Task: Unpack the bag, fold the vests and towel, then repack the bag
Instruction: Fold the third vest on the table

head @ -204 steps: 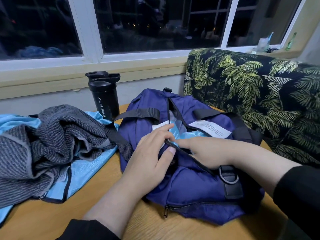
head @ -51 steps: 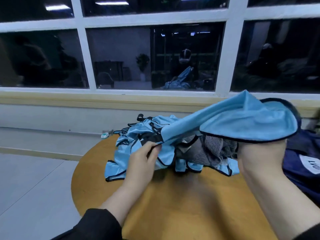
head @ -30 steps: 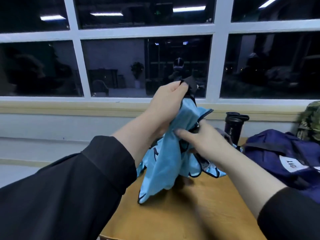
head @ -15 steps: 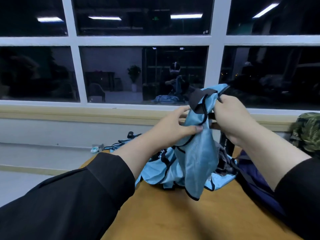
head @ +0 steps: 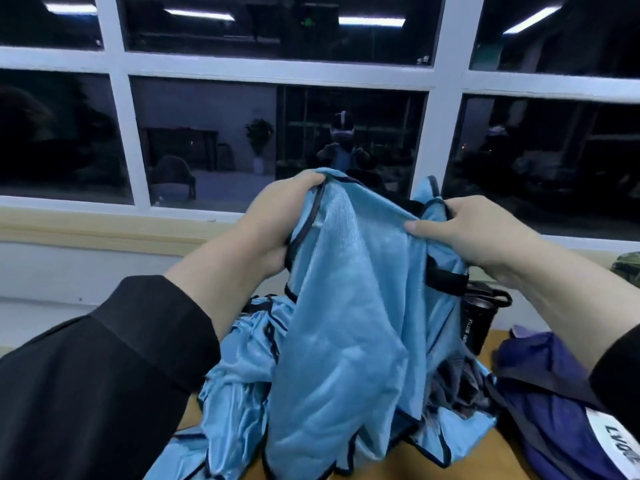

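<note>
A light blue vest with dark trim [head: 349, 323] hangs in front of me above the table. My left hand [head: 277, 223] grips its upper left edge, and my right hand [head: 464, 230] pinches its upper right edge. Below it, more blue vests [head: 239, 386] lie heaped on the wooden table [head: 429, 471]. The grey towel [head: 457, 382] shows partly among them. The purple bag [head: 540, 393] lies at the lower right with a white label.
A black sport bottle [head: 479, 320] stands behind the heap, half hidden by the held vest. A leaf-patterned cushion [head: 628, 268] peeks in at the right edge. A window and its sill run across the back.
My hands have spread apart, opening the bunched vest out wider. My left hand moved from the vest's middle up to its top left edge.
</note>
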The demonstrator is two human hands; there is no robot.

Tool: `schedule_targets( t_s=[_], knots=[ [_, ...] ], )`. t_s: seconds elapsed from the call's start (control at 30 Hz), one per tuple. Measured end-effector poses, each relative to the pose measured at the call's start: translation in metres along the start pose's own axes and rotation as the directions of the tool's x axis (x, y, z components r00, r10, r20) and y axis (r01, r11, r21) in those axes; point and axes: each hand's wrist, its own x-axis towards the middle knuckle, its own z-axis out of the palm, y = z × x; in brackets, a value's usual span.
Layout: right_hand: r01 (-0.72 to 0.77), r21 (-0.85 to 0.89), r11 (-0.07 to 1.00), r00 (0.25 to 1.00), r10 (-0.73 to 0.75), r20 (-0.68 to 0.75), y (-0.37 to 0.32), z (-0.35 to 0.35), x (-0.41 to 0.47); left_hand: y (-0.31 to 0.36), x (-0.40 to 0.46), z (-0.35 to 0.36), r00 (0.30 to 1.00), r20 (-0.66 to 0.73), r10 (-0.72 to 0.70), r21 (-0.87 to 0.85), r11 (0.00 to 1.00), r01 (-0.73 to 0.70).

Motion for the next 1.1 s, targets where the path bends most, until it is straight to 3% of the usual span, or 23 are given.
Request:
schedule_targets(
  t_s=[0.1, 0.23, 0.47, 0.6, 0.63, 0.7, 0.73, 0.77, 0.83, 0.9, 0.97, 1.1],
  knots=[
    [-0.017, -0.161, 0.987, 0.999, 0.025, 0.048, 0.001, 0.011, 0.027, 0.000, 0.020, -0.013, 0.994, 0.074, -0.078, -0.069, 0.994, 0.083],
    [0.085, -0.302, 0.949, 0.994, -0.058, 0.097, 0.002, 0.031, 0.049, -0.009, 0.040, -0.029, 0.982, 0.094, -0.162, -0.036, 0.985, 0.166],
    [0.128, -0.332, 0.935, 0.971, -0.050, 0.234, 0.005, 0.051, 0.070, -0.010, 0.048, -0.034, 0.977, 0.026, -0.213, -0.031, 0.976, 0.214],
    [0.149, -0.595, 0.790, 0.988, -0.140, 0.061, -0.001, 0.047, 0.062, -0.009, 0.042, -0.018, 0.977, 0.036, -0.208, -0.126, 0.969, 0.211],
    [0.170, -0.525, 0.834, 0.981, -0.192, 0.011, -0.004, 0.044, 0.054, -0.010, 0.041, -0.012, 0.980, 0.063, -0.189, -0.152, 0.969, 0.197],
    [0.220, -0.090, 0.971, 0.975, -0.221, -0.001, -0.009, 0.038, 0.034, -0.011, 0.039, 0.005, 0.981, 0.127, -0.150, -0.184, 0.968, 0.171],
    [0.213, 0.122, 0.969, 0.973, -0.221, 0.060, -0.012, 0.036, 0.024, -0.012, 0.037, 0.015, 0.979, 0.155, -0.134, -0.198, 0.966, 0.163],
    [0.213, 0.201, 0.956, 0.960, -0.243, 0.137, -0.012, 0.035, 0.016, -0.012, 0.034, 0.026, 0.975, 0.189, -0.119, -0.207, 0.965, 0.158],
    [0.262, 0.135, 0.955, 0.934, -0.287, 0.213, -0.003, 0.035, 0.011, -0.017, 0.030, 0.046, 0.971, 0.230, -0.071, -0.203, 0.972, 0.119],
    [0.281, 0.076, 0.957, 0.945, -0.289, 0.150, 0.008, 0.035, 0.011, -0.021, 0.028, 0.061, 0.980, 0.196, -0.019, -0.181, 0.982, 0.056],
    [0.248, 0.087, 0.965, 0.957, -0.258, 0.131, 0.015, 0.029, 0.011, -0.019, 0.029, 0.068, 0.989, 0.149, 0.013, -0.099, 0.995, 0.002],
    [0.301, -0.057, 0.952, 0.952, -0.297, 0.071, 0.011, -0.001, 0.011, -0.008, 0.023, 0.073, 0.991, 0.100, 0.092, 0.126, 0.987, -0.104]
  ],
)
